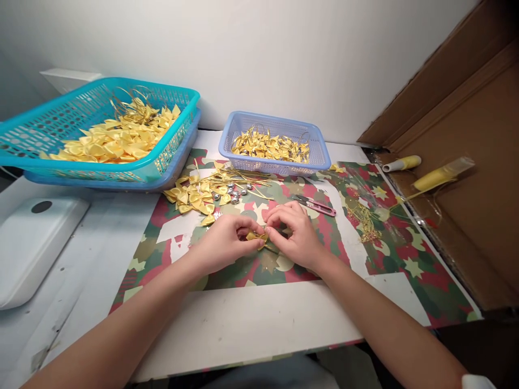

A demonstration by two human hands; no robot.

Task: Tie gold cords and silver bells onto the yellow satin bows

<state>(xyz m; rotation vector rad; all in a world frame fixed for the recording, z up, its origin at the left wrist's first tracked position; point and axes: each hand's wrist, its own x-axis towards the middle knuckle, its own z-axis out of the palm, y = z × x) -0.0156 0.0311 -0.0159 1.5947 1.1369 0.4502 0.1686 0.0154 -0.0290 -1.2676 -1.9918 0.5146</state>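
Between my two hands is a small yellow ribbon bow, just above the patterned mat. My left hand pinches the bow between thumb and fingertips. From the other side my right hand has its thumb and fingers pressed together at the bow's edge, where a thin gold tie sticks out. What exactly the right fingertips grip is too small to tell. Beyond the hands lie a pile of loose yellow bows, gold wire ties and several small silver bells.
Pink-handled thread snips lie beyond my right hand. A blue basket and a larger turquoise basket hold many bows. Gold cord lies at right, near yellow spools by a cardboard wall. A white device stands left.
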